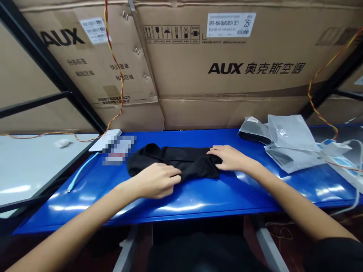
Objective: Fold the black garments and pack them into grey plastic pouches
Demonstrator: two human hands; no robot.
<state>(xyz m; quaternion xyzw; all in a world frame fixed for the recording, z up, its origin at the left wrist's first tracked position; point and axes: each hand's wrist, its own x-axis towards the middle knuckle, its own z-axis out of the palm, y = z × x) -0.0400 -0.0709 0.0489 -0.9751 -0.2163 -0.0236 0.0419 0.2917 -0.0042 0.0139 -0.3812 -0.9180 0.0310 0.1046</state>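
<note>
garment [172, 162] on bench [198, 198] | bags [289, 143] right | cartons [227, 64] behind

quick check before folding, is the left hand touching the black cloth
Touching. The head view shows the fingers of the left hand lying on the near edge of the black cloth, with no gap between them.

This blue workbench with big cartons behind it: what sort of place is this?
Probably a packing or storage workspace: a black garment lies on a blue workbench, with frosted plastic bags beside it and large AUX air-conditioner cartons behind.
</note>
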